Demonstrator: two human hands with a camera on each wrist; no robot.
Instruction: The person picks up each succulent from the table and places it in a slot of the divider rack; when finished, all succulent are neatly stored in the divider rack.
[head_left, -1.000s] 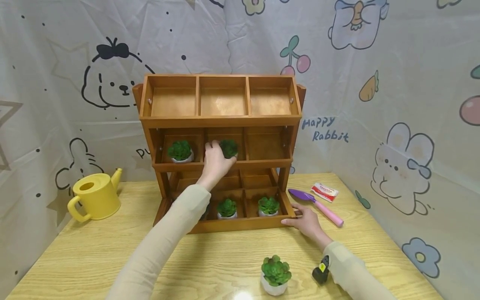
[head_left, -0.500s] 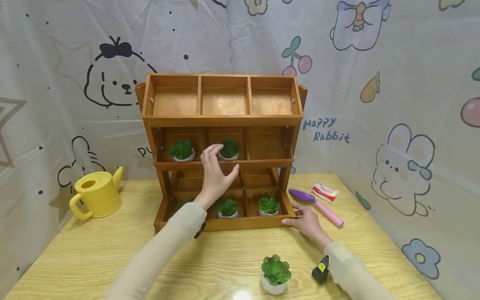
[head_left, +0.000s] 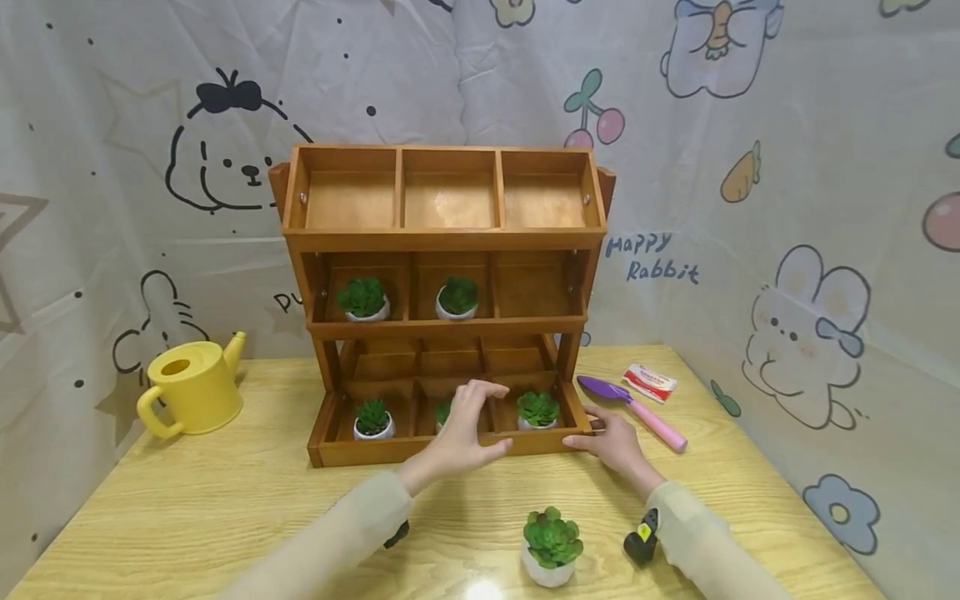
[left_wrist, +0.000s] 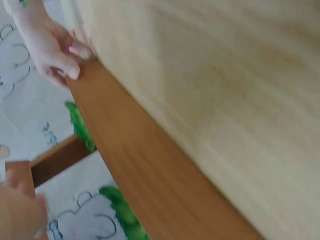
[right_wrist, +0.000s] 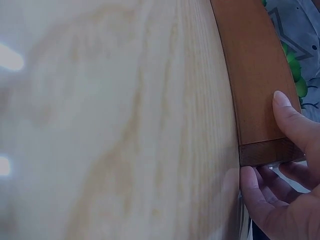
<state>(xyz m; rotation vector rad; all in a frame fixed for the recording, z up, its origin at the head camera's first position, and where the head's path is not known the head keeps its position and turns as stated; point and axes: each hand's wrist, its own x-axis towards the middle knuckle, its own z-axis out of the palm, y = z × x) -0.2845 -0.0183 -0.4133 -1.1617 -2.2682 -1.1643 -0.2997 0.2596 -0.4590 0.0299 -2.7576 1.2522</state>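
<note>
A three-tier wooden plant stand [head_left: 442, 243] stands on the table, divided into compartments. My left hand [head_left: 461, 437] hangs in front of its bottom tier, thumb and fingers apart, holding nothing; it partly hides the middle bottom succulent [head_left: 442, 412]. Gripping the tier's right front corner is my right hand [head_left: 613, 442], thumb on the front board [right_wrist: 260, 75] and fingers around the end. Potted succulents sit bottom left [head_left: 373, 419] and bottom right [head_left: 537, 410]. The middle tier carries a left succulent [head_left: 363, 300] and a centre succulent [head_left: 457, 298].
Another potted succulent [head_left: 551, 546] stands on the table in front. At left is a yellow watering can [head_left: 193, 390]. A purple trowel with pink handle [head_left: 637, 412] and a red-and-white packet [head_left: 649, 382] lie at right. Printed cloth hangs behind.
My left hand has let go of the succulent in the middle tier's centre compartment and moved down and right to the bottom tier. My right hand has stayed at the corner.
</note>
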